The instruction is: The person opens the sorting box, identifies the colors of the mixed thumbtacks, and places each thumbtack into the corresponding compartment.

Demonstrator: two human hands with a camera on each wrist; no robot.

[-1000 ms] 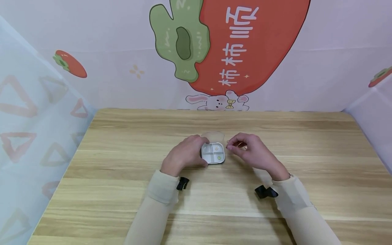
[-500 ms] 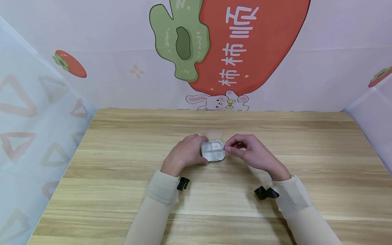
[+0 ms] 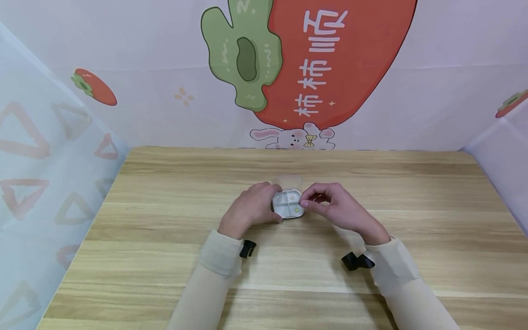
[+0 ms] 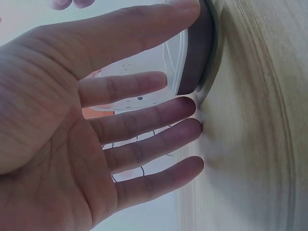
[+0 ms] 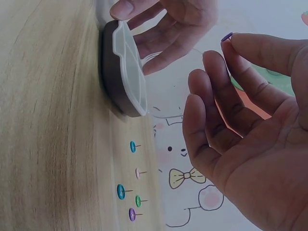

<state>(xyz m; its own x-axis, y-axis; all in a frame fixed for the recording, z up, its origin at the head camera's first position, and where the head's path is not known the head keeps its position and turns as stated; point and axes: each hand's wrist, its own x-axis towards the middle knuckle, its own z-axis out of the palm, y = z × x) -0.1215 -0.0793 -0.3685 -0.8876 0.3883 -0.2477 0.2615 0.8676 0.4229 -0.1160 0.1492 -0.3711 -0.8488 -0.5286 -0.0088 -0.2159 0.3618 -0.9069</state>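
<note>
Now the left hand [image 3: 252, 205] holds a box [image 5: 113, 70]; the right [image 3: 339, 208], a purple tack [image 5: 226, 36].

White Chinese lettering [image 3: 314, 68] is printed on the red persimmon [image 3: 371, 50] of the rear backdrop [image 3: 144, 41]. Sequence, bottom to top: 柿, 柿 and, as far as the sideways print permits, 顺.

on my head feed i see wood-grain table [image 3: 123, 270], pale cloth wall [image 3: 144, 41] behind it. large red fruit print [image 3: 367, 50], green leaf [image 3: 224, 50] on its left, white writing [image 3: 323, 39] across it. rabbit [image 3: 284, 137] with yellow bow [image 3: 309, 140] below. faded triangles [image 3: 24, 182] on left side cloth [image 3: 24, 82].
</note>
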